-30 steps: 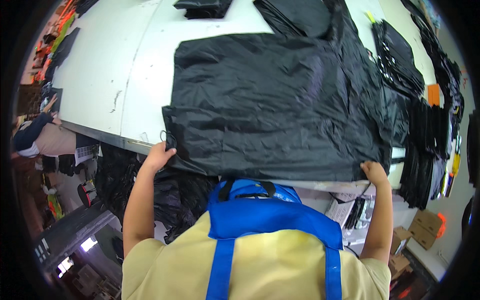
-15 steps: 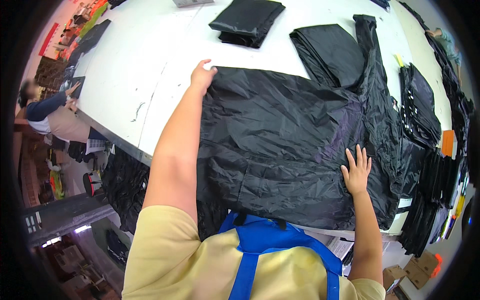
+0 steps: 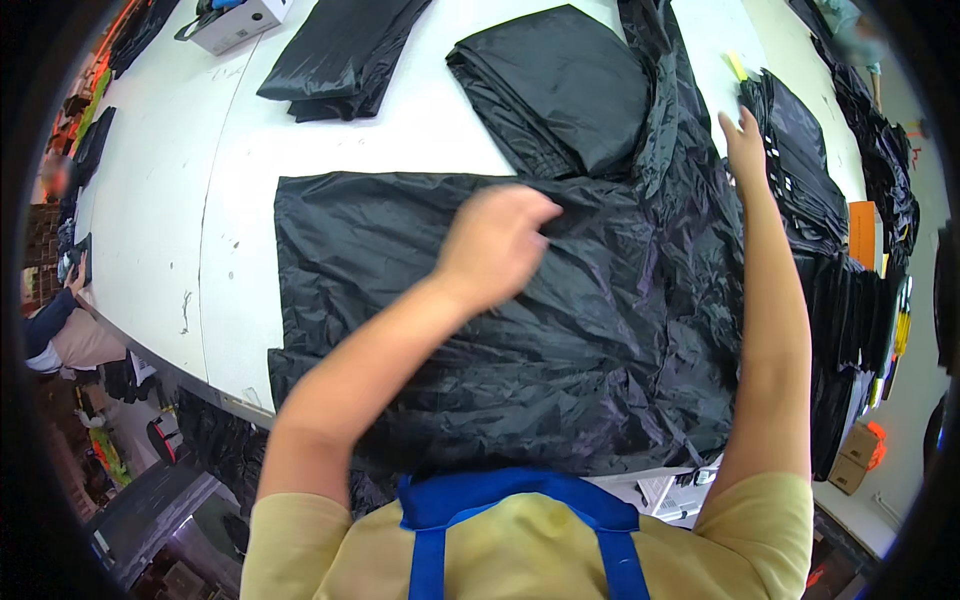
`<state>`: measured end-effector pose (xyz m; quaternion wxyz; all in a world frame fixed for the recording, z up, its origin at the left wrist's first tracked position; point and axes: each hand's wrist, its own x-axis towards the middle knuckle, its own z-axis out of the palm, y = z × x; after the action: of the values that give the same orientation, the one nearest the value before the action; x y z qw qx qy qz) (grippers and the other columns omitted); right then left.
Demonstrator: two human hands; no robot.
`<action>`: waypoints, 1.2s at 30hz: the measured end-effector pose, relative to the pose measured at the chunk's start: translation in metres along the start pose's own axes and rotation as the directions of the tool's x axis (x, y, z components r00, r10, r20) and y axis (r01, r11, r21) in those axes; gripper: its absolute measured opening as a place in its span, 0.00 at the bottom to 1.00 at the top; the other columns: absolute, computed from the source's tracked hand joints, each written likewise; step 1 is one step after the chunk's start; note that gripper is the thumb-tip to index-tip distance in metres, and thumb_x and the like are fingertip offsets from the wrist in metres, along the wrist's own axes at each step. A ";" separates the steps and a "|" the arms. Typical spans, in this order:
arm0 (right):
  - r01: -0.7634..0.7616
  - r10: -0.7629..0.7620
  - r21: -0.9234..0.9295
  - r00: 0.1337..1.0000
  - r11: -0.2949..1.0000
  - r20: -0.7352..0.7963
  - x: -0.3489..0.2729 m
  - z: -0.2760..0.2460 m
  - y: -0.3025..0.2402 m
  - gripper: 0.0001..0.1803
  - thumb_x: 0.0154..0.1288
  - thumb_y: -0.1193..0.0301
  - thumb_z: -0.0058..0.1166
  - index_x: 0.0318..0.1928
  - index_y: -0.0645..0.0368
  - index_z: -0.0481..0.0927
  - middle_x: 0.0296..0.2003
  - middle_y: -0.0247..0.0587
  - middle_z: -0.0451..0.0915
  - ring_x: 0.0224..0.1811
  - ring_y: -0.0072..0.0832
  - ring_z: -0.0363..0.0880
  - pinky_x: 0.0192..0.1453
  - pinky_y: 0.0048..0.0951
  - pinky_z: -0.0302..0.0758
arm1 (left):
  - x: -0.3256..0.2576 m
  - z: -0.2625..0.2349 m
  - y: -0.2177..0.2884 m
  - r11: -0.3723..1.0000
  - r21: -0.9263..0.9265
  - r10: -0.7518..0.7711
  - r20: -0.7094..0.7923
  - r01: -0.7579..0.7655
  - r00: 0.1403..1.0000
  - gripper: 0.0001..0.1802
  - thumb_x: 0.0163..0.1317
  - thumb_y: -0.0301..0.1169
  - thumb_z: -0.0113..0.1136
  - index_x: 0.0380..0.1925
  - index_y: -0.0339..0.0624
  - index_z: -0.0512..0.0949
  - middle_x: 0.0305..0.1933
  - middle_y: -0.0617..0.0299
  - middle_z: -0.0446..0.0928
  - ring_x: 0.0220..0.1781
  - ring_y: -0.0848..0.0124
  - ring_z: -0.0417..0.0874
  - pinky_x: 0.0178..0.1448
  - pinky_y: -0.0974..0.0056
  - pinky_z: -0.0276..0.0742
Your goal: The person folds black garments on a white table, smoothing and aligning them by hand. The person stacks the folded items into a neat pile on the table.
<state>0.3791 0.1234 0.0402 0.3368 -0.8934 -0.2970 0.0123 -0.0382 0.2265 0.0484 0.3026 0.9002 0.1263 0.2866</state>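
A black, shiny thin-fabric garment (image 3: 450,400) lies spread and creased on the white table before me, a long narrow part of it reaching to the far right. Over its middle is my left hand (image 3: 500,245), smeared by motion; its fingers look bent, and I cannot make out anything in them. Stretched out to the right, my right hand (image 3: 745,145) has its fingers apart and holds nothing. It is beside a stack of black pieces with white tags (image 3: 800,170). A folded black bundle (image 3: 560,85) rests against the garment's far edge.
Another folded black stack (image 3: 340,60) and a white box (image 3: 238,22) stand farther back on the white table (image 3: 150,230). Along the right hang black pieces (image 3: 845,320) near an orange box (image 3: 862,235). A co-worker (image 3: 75,320) is at the table's left edge.
My left hand has left the garment's far left corner and moved right over its middle. My right hand has lifted off the garment and reached farther away. The view has shifted right.
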 end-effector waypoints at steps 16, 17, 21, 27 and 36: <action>-0.161 -0.163 0.985 0.972 0.061 0.169 -0.009 -0.087 -0.064 0.14 0.66 0.73 0.45 0.49 0.64 0.76 0.46 0.45 0.80 0.51 0.34 0.78 0.64 0.37 0.68 | 0.041 0.138 0.027 0.996 0.031 -0.090 0.117 0.087 0.989 0.38 0.57 0.44 0.59 0.66 0.44 0.59 0.72 0.53 0.54 0.67 0.58 0.62 0.69 0.54 0.56; -0.170 -0.269 0.973 0.940 0.159 0.208 -0.038 -0.097 -0.101 0.14 0.67 0.74 0.42 0.49 0.62 0.76 0.46 0.44 0.80 0.51 0.32 0.78 0.64 0.36 0.69 | 0.045 0.137 0.031 0.995 0.041 -0.094 0.154 0.088 0.984 0.39 0.57 0.46 0.59 0.66 0.44 0.59 0.72 0.52 0.54 0.67 0.57 0.62 0.69 0.54 0.55; 0.710 -0.821 0.415 0.467 0.569 0.328 -0.156 -0.037 -0.238 0.12 0.50 0.68 0.60 0.38 0.53 0.80 0.62 0.44 0.65 0.67 0.45 0.57 0.66 0.57 0.57 | 0.037 0.134 0.032 0.971 0.167 -0.203 0.192 0.172 0.960 0.36 0.58 0.47 0.57 0.64 0.43 0.61 0.70 0.50 0.55 0.68 0.57 0.60 0.70 0.54 0.54; 0.761 -0.660 0.116 0.463 0.638 0.592 -0.242 -0.017 -0.196 0.29 0.53 0.52 0.60 0.56 0.45 0.75 0.63 0.42 0.67 0.67 0.44 0.61 0.69 0.62 0.47 | -0.025 0.120 0.038 0.977 0.128 -0.198 0.246 0.171 0.949 0.29 0.59 0.44 0.57 0.58 0.42 0.69 0.65 0.49 0.64 0.65 0.55 0.65 0.69 0.53 0.58; 0.405 -0.133 -0.582 0.882 0.705 0.452 -0.250 -0.031 -0.016 0.31 0.65 0.50 0.48 0.66 0.43 0.64 0.70 0.47 0.53 0.72 0.49 0.48 0.70 0.61 0.45 | -0.155 -0.096 0.015 0.744 -0.005 -0.564 -0.542 0.668 0.623 0.20 0.52 0.30 0.66 0.44 0.37 0.74 0.45 0.53 0.74 0.51 0.57 0.72 0.56 0.58 0.67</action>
<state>0.1718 -0.0204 0.0292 -0.0671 -0.8795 -0.4703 0.0274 -0.2190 0.1974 0.0521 0.2472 0.7169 0.5311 0.3781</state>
